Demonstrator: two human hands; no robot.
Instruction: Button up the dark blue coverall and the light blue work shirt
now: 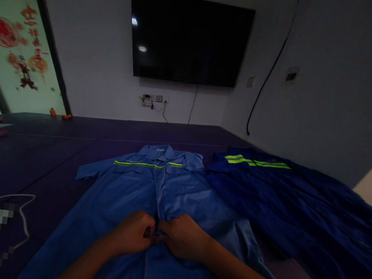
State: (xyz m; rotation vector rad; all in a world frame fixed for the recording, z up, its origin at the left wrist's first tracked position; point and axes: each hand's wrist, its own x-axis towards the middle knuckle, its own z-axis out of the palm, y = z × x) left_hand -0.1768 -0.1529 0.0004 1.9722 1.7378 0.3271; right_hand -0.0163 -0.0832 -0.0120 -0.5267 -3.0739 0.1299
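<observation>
A blue short-sleeved work shirt (131, 187) lies spread out face up, its collar pointing away from me and a yellow-green stripe across the chest. Along its front opening, low on the shirt, my left hand (134, 231) pinches one edge of the cloth. Close against it, my right hand (183, 237) pinches the other edge, with the fingertips of both hands nearly touching. Any button between the fingers is too small and dark to make out. Above the hands the front opening shows a slight gap.
A darker blue garment (287, 203) with a yellow-green band lies at the right, touching the shirt. The purple floor (57, 150) reaches to the wall. A white cable (26, 219) lies at the left. A television (188, 39) hangs on the wall, and a black cable (270, 73) dangles right of it.
</observation>
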